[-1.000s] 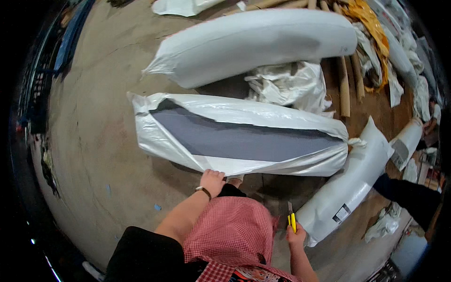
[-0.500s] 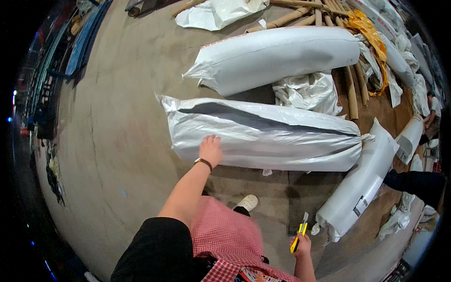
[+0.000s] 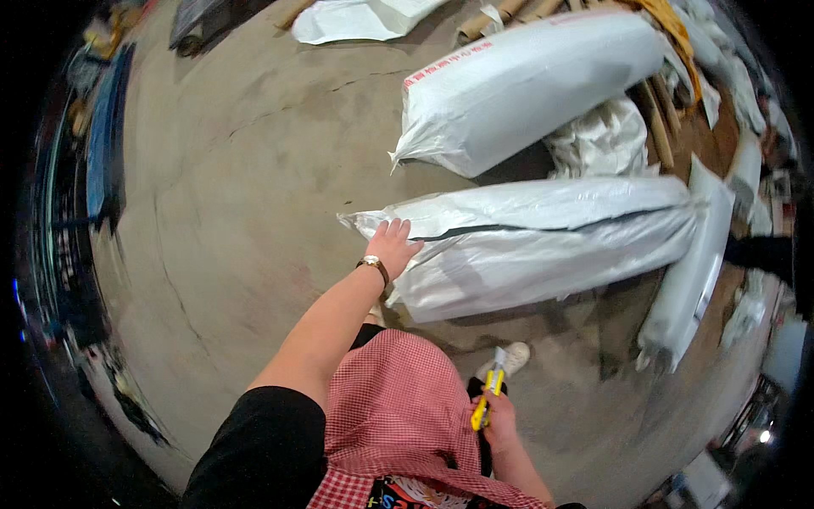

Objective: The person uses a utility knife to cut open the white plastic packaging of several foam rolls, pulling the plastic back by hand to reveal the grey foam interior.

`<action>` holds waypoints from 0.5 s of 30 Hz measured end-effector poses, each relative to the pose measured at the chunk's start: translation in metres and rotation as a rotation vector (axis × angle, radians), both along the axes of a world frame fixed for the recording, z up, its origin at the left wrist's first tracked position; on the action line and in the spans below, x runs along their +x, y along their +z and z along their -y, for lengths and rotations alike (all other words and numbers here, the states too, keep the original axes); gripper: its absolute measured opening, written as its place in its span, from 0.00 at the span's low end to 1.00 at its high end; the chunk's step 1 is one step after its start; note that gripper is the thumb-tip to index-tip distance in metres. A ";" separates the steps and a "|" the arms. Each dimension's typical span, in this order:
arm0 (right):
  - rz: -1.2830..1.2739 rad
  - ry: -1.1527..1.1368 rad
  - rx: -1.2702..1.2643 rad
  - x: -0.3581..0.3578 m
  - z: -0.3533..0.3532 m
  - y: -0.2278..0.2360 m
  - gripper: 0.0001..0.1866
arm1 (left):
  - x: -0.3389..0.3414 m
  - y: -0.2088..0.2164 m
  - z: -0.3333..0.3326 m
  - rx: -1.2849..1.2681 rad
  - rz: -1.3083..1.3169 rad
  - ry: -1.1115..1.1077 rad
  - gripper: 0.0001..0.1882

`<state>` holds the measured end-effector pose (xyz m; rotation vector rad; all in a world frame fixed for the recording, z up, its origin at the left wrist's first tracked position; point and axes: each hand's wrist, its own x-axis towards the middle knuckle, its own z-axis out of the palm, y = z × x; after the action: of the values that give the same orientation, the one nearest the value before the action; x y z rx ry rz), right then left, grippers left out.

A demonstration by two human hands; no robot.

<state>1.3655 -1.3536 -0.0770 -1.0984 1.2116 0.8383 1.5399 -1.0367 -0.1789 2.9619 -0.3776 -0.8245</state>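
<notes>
A long roll wrapped in white plastic (image 3: pixel 543 263) lies across the floor before me. A narrow lengthwise slit in its wrapper shows dark material (image 3: pixel 509 227) inside. My left hand (image 3: pixel 393 246) rests on the wrapper near its left end, fingers spread, a watch on the wrist. My right hand (image 3: pixel 500 416) is closed round a yellow utility knife (image 3: pixel 490 392), held low at my right side, away from the roll. The knife's blade end points up and away from me.
Beyond lies another white wrapped roll (image 3: pixel 526 89), with crumpled white plastic (image 3: pixel 602 140) beside it. A narrower white roll (image 3: pixel 691 271) lies at the right end. Cardboard tubes (image 3: pixel 661 119) lie at far right. Concrete floor (image 3: pixel 229 212) spreads leftward. A dark-clothed leg (image 3: pixel 763 254) shows at the right.
My left hand has moved up the wrapper toward its left end. The gap showing dark material has narrowed to a thin line. My right hand with the knife has come closer to my body.
</notes>
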 end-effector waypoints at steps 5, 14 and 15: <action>0.049 -0.029 0.140 -0.035 -0.114 0.013 0.09 | 0.006 -0.003 -0.028 0.025 -0.012 -0.133 0.20; 0.174 -0.142 0.035 -0.011 -0.172 -0.002 0.08 | 0.039 -0.024 -0.032 0.112 -0.074 -0.408 0.21; 0.168 -0.195 0.021 -0.006 -0.177 -0.004 0.09 | 0.046 -0.026 -0.033 0.120 -0.115 -0.444 0.21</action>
<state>1.3591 -1.1761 -0.0814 -0.9952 1.1453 0.5960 1.5860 -1.0034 -0.2047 2.9580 -1.0368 -1.0819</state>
